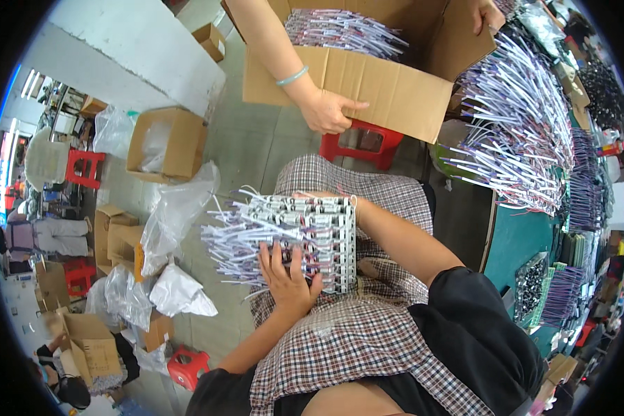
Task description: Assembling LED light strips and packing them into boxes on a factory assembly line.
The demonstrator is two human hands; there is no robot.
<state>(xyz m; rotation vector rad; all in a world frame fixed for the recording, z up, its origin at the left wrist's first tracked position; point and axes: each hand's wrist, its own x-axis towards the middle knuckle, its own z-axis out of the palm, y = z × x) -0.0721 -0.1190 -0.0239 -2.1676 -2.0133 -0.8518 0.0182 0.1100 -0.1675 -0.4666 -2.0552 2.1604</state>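
Over my lap lies a thick stack of small circuit boards with white and purple wires. Its wire ends fan out to the left, and pale board edges form the right side. Across the wires on top rests my left hand, fingers spread and nearly flat. My right hand holds the far side of the stack; most of its fingers are hidden behind it. Ahead, a co-worker's hand with a bracelet grips the flap of a cardboard box, which contains more wires. Another hand is on the box's far right edge.
The box is above a red stool. To the right, a large pile of white-wired pieces covers part of a green table. Cartons, plastic bags and a low red stool are on the left.
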